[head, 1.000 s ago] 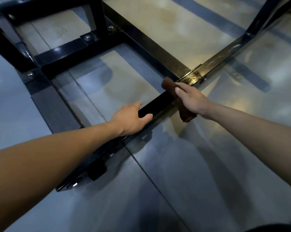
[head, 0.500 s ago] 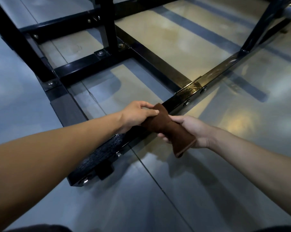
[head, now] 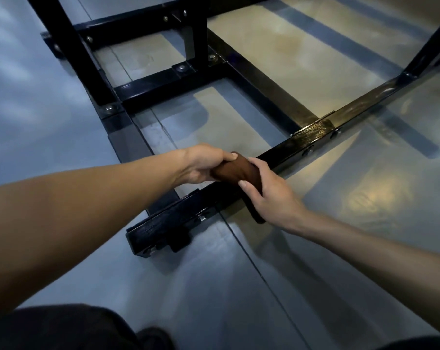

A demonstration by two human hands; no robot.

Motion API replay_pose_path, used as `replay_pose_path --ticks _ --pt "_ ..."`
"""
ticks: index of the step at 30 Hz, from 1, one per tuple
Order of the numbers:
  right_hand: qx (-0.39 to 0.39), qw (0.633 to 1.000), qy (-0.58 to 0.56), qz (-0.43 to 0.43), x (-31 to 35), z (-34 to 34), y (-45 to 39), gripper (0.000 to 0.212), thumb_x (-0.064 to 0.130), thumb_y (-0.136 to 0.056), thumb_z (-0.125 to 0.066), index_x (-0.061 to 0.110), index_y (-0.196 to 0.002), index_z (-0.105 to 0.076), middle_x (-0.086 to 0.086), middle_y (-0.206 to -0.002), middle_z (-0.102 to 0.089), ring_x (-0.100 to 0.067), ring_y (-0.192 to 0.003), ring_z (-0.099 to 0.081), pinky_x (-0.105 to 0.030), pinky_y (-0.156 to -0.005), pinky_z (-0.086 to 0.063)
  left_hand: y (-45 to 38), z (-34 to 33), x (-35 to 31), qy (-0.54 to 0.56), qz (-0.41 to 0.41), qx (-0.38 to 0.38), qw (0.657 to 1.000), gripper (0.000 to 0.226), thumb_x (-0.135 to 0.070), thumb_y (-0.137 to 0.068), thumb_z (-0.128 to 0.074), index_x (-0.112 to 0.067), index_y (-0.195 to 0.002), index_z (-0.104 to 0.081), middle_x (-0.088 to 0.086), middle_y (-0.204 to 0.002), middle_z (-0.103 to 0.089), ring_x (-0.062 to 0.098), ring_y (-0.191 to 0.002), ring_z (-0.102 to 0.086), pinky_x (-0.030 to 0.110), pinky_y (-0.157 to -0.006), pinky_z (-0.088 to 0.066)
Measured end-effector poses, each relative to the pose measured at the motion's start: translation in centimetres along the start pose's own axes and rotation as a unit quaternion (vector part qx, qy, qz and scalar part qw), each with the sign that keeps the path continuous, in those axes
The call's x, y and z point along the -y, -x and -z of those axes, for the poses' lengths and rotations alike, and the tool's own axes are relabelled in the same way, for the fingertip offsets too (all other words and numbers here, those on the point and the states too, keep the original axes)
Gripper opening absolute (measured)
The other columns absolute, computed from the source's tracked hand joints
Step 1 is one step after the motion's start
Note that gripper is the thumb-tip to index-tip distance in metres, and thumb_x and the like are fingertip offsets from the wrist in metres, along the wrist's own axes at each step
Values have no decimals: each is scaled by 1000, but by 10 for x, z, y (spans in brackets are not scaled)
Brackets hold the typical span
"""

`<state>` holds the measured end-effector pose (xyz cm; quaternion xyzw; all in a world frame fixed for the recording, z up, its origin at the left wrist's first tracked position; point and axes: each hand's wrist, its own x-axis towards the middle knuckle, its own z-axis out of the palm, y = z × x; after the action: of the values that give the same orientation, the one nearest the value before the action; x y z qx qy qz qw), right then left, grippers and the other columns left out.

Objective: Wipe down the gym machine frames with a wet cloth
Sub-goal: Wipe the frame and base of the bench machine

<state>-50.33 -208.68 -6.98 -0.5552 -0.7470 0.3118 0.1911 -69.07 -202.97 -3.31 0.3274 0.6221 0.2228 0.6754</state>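
Observation:
A brown cloth is draped over the black base bar of the gym machine frame, which runs diagonally across the floor from lower left to upper right. My left hand grips the cloth's upper left end, fingers curled over it. My right hand lies on the cloth's right side with thumb and fingers wrapped round it, and the cloth's lower end hangs below the bar under my palm. The bar shines wet near its joint plate.
Black cross bars and uprights of the frame stand further back, bolted at the joints. The bar's near end has a foot and bolts. The glossy floor spreads on all sides. My dark-clothed knee shows at the bottom.
The cloth has slid down the bar toward me. My left hand left the bare bar and took hold of the cloth's end. My right hand came over onto the cloth's top.

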Motion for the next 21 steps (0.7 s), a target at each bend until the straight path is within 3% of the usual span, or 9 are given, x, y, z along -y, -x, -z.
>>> replay_pose_path --ticks 3,6,8,10,12,14,15,18,21 --pt "4 999 12 29 -2 -15 -7 47 42 -104 -52 30 -148 -39 -4 -134 -60 -26 -121 -58 -36 -99 -46 -3 15 14 -26 -13 -7 1000 25 -27 -103 -61 -6 -113 -68 10 -99 -71 17 -84 -68 31 -74 -62" --pt "-22 999 44 -5 -23 -21 -13 45 38 -105 -50 26 -147 -43 -12 -129 -61 -35 -118 -59 -40 -98 -46 -9 33 30 -239 -98 -66 964 31 -34 -105 -54 -7 -113 -67 11 -102 -72 21 -83 -67 35 -84 -59" --pt "-48 993 93 -60 -36 -20 -16 52 36 -108 -46 24 -158 -35 -19 -133 -53 -44 -116 -57 -46 -97 -45 -10 54 39 -471 -147 -90 865 31 -28 -107 -44 -10 -125 -63 13 -122 -68 28 -106 -64 37 -98 -52" --pt "-64 980 174 -77 -39 -26 -12 58 34 -109 -44 24 -163 -26 -20 -137 -43 -49 -102 -60 -52 -87 -50 -12 77 51 -629 -130 -47 765 41 -20 -105 -40 -14 -144 -50 16 -140 -57 36 -126 -54 42 -106 -45" --pt "-64 973 219 -46 -33 -38 -5 62 30 -106 -47 23 -164 -24 -18 -143 -37 -49 -87 -62 -53 -74 -54 -13 96 60 -758 -100 10 644 50 -19 -100 -41 -17 -150 -42 15 -145 -52 37 -131 -50 46 -109 -43" --pt "-36 968 246 36 -23 -54 4 67 24 -101 -54 23 -162 -26 -11 -158 -27 -46 -80 -63 -51 -64 -55 -12 111 69 -819 -101 40 563 45 -21 -100 -40 -16 -144 -48 11 -143 -54 33 -133 -47 44 -112 -40" --pt "-19 962 260 86 -15 -62 7 69 21 -99 -56 24 -162 -26 -4 -166 -19 -44 -79 -63 -50 -61 -55 -12 116 73 -824 -119 42 552 41 -22 -102 -39 -16 -140 -51 9 -141 -55 31 -133 -46 44 -113 -39" --pt "54 930 301 204 14 -92 14 80 18 -94 -57 28 -164 -19 15 -173 -3 -35 -74 -57 -41 -55 -48 -10 126 72 -802 -136 39 581 33 -27 -107 -35 -18 -132 -55 5 -136 -54 28 -133 -45 47 -108 -44" --pt "75 900 313 293 33 -100 12 76 22 -87 -58 27 -160 -37 12 -170 -26 -30 -66 -54 -35 -49 -45 -12 132 70 -807 -129 29 575 30 -24 -106 -40 -18 -132 -54 4 -137 -50 27 -132 -44 46 -101 -48"
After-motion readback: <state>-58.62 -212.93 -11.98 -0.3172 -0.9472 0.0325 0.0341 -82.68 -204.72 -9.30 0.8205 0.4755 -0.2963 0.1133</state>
